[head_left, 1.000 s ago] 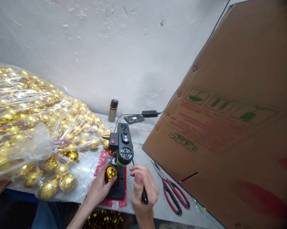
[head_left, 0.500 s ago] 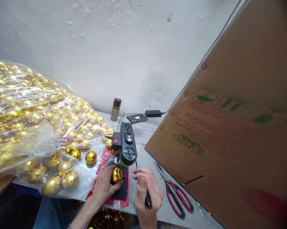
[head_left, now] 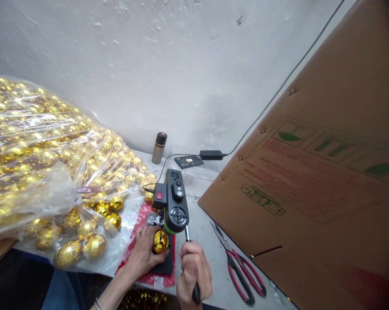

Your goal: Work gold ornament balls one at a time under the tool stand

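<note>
My left hand (head_left: pixel 145 249) is closed round a gold mirrored ball (head_left: pixel 160 241), thumb on its near side and fingers on its far side. The ball is at the black base (head_left: pixel 163 267) of a small press-like machine (head_left: pixel 176 200), just below its head. Red bubble wrap (head_left: pixel 139 224) lies under the machine. My right hand (head_left: pixel 194 271) is wrapped round the machine's lever (head_left: pixel 188 233), a metal rod whose black end shows below the fist. What the ball rests against is hidden by the fingers and the machine's head.
A big clear bag of gold balls (head_left: pixel 52 142) fills the left, with several loose balls (head_left: pixel 114 220) beside it. Red-handled scissors (head_left: pixel 242 275) lie right of my right hand, along a tall cardboard box (head_left: pixel 294 172). A bottle (head_left: pixel 159 148), phone (head_left: pixel 188 161) and power adapter (head_left: pixel 211 155) are behind.
My right hand has tightened round the lever and moved slightly down. A loose gold ball at the left has shifted toward the other balls. My left hand still holds its ball.
</note>
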A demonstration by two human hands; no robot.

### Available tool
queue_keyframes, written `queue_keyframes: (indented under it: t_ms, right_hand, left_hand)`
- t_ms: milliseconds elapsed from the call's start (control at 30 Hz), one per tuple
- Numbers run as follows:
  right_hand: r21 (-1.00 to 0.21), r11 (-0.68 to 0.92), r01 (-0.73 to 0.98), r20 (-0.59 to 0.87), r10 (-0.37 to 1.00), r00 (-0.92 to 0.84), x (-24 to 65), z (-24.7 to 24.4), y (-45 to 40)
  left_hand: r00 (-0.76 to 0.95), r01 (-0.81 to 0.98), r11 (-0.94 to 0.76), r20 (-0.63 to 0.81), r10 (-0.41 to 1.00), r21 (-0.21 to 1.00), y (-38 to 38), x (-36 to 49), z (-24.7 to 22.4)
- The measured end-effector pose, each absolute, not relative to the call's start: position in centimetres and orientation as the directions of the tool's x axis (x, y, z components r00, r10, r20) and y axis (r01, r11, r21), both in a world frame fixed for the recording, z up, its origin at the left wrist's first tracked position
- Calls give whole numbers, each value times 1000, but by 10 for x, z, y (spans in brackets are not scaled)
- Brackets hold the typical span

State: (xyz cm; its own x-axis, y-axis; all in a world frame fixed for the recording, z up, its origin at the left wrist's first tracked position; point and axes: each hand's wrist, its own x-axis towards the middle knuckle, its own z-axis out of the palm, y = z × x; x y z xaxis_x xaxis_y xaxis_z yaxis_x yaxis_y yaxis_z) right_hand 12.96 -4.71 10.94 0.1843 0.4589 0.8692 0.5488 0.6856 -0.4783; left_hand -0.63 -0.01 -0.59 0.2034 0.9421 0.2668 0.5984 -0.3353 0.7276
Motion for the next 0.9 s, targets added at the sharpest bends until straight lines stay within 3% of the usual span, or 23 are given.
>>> queue_keyframes:
  t_ms: [200, 367, 733, 900]
  right_hand:
    - [-521, 657, 545, 850, 458, 260, 124, 103, -48]
    - [-477, 672, 567, 878, 387, 280, 121, 101, -44]
    - [-579, 626, 522, 816, 451, 363, 116, 89, -46]
    - [-550, 666, 505, 834, 402, 378, 114, 89, -41]
  left_hand:
    - [208, 589, -340, 269, 940, 733, 0, -5, -4]
    - [206, 579, -330, 258, 944, 746, 0, -4, 1]
    - [207, 595, -296, 214, 955, 747, 0, -4, 9]
    - [203, 595, -280, 197, 959, 753, 1, -3, 10]
